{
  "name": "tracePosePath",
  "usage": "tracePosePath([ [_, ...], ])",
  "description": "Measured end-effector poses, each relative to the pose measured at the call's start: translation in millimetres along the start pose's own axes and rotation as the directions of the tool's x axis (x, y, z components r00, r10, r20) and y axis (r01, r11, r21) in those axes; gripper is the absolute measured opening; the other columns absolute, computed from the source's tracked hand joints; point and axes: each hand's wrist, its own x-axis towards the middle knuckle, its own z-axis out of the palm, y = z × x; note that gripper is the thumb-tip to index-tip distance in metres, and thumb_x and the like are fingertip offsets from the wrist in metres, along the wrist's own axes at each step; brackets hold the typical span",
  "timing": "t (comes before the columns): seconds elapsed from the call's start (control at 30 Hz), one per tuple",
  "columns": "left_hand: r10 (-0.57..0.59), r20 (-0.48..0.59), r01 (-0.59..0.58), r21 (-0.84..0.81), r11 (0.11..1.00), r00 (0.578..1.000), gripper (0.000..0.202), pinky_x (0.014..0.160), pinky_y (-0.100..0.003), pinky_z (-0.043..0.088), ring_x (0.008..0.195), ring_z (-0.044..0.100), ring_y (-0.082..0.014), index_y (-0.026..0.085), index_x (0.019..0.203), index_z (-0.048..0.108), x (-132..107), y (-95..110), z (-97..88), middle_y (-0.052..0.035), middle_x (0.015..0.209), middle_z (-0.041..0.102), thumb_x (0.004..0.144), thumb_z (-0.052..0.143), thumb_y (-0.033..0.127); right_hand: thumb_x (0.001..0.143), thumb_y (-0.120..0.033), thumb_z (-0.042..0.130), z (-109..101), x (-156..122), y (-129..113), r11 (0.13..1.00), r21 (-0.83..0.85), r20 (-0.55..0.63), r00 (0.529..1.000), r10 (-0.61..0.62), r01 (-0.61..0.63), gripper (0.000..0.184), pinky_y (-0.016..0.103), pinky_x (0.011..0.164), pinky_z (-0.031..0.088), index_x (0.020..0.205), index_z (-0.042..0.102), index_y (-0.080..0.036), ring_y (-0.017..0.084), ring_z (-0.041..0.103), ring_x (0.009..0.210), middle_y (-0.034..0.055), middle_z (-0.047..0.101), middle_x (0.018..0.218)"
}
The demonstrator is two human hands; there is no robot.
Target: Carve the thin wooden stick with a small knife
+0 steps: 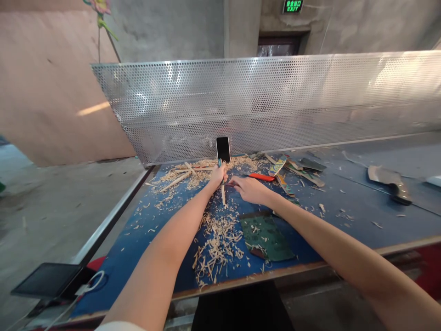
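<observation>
There's your left hand [218,174], fingers wrapped round the pale wooden stick [223,196] over the blue surface [344,195], your right hand [251,189] pinching a thin tool [228,185] just beside it, shavings [220,236] nearby

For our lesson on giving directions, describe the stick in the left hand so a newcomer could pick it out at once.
Start at the long metal screen and the blue table in front of it. Mid-picture, just this side of the upright phone, the left hand holds a pale stick. Other pale sticks lie loose among the shavings; this one alone is gripped.
</observation>
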Motion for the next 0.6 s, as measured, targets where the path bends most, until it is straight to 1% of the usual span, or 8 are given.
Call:
tracePosePath([
  [0.1, 0.065, -0.097, -0.056, 0.084, 0.995, 0.993, 0.04, 0.041, -0.021, 0.017, 0.034, 0.031, -0.0084, 0.028, 0.087, 0.035, -2.4, 1.0, 2.0, 0.014, 0.049, 0.033, 0.097, 0.073, 0.037, 0.109, -0.029, 0.049, 4.2, -2.1, 5.0, 1.0, 0.015, 0.032, 0.999, 0.002, -0.003, 0.041, 0.036, 0.08, 0.045, 0.145, 0.066, -0.019, 0.029, 0.076, 0.098, 0.015, 0.083, 0.117],
  [0.17, 0.075, -0.106, -0.064, 0.106, 0.992, 0.992, 0.035, 0.04, -0.021, 0.017, 0.034, 0.033, -0.009, 0.027, 0.087, 0.035, -5.1, 2.3, 2.5, 0.0129, 0.049, 0.034, 0.1, 0.068, 0.035, 0.109, -0.031, 0.051, 4.4, -3.2, 6.9, 1.0, 0.016, 0.032, 0.999, -0.007, 0.007, 0.039, 0.035, 0.078, 0.044, 0.142, 0.068, -0.021, 0.029, 0.075, 0.094, 0.0127, 0.084, 0.111],
  [0.23, 0.069, -0.093, -0.062, 0.079, 0.995, 0.993, 0.035, 0.041, -0.022, 0.017, 0.034, 0.032, -0.0088, 0.027, 0.088, 0.036, -7.3, 3.7, 1.2, 0.0129, 0.049, 0.033, 0.101, 0.066, 0.037, 0.11, -0.032, 0.051, 3.5, -4.0, 7.0, 0.999, 0.026, 0.02, 0.999, -0.027, 0.027, 0.035, 0.034, 0.075, 0.043, 0.137, 0.071, -0.025, 0.026, 0.074, 0.088, 0.0094, 0.084, 0.105],
  [0.3, 0.059, -0.058, -0.058, 0.026, 0.998, 0.997, 0.038, 0.042, -0.021, 0.016, 0.035, 0.03, -0.008, 0.027, 0.09, 0.037, -8.4, 4.9, -2.0, 0.0138, 0.051, 0.032, 0.1, 0.07, 0.044, 0.109, -0.033, 0.053, 2.6, -4.6, 5.5, 0.997, 0.053, -0.004, 0.999, -0.05, 0.05, 0.031, 0.033, 0.075, 0.044, 0.13, 0.075, -0.027, 0.024, 0.073, 0.086, 0.007, 0.084, 0.104],
  [0.37, 0.06, -0.016, -0.06, -0.017, 0.998, 0.998, 0.042, 0.042, -0.021, 0.016, 0.036, 0.03, -0.0071, 0.027, 0.091, 0.04, -8.3, 5.7, -5.8, 0.0144, 0.052, 0.032, 0.096, 0.074, 0.051, 0.108, -0.035, 0.057, 2.4, -5.2, 3.1, 0.993, 0.089, -0.013, 0.997, -0.079, 0.08, 0.028, 0.033, 0.076, 0.046, 0.123, 0.079, -0.027, 0.024, 0.073, 0.087, 0.006, 0.085, 0.104],
  [0.43, 0.065, 0.007, -0.065, -0.047, 0.997, 0.998, 0.043, 0.042, -0.021, 0.016, 0.036, 0.029, -0.0068, 0.027, 0.091, 0.041, -7.5, 6.0, -8.8, 0.0144, 0.052, 0.031, 0.095, 0.075, 0.053, 0.109, -0.039, 0.058, 2.9, -6.2, 0.6, 0.983, 0.135, 0.009, 0.992, -0.128, 0.126, 0.03, 0.034, 0.08, 0.048, 0.12, 0.083, -0.027, 0.024, 0.074, 0.089, 0.0061, 0.086, 0.107],
  [0.53, 0.07, 0.007, -0.07, -0.067, 0.995, 0.998, 0.037, 0.04, -0.021, 0.015, 0.036, 0.029, -0.0073, 0.026, 0.09, 0.044, -6.6, 6.1, -10.3, 0.0131, 0.05, 0.031, 0.097, 0.072, 0.049, 0.11, -0.04, 0.054, 4.3, -8.0, -1.8, 0.967, 0.179, 0.065, 0.978, -0.197, 0.183, 0.037, 0.036, 0.085, 0.051, 0.131, 0.083, -0.029, 0.024, 0.076, 0.092, 0.0064, 0.087, 0.111],
  [0.6, 0.067, 0.0, -0.066, -0.067, 0.996, 0.998, 0.031, 0.04, -0.022, 0.016, 0.036, 0.03, -0.0078, 0.025, 0.09, 0.047, -6.9, 6.8, -9.8, 0.012, 0.049, 0.033, 0.099, 0.069, 0.046, 0.11, -0.039, 0.055, 5.3, -9.1, -2.2, 0.97, 0.169, 0.099, 0.977, -0.191, 0.172, 0.039, 0.035, 0.083, 0.051, 0.139, 0.079, -0.029, 0.024, 0.075, 0.089, 0.0058, 0.086, 0.103],
])
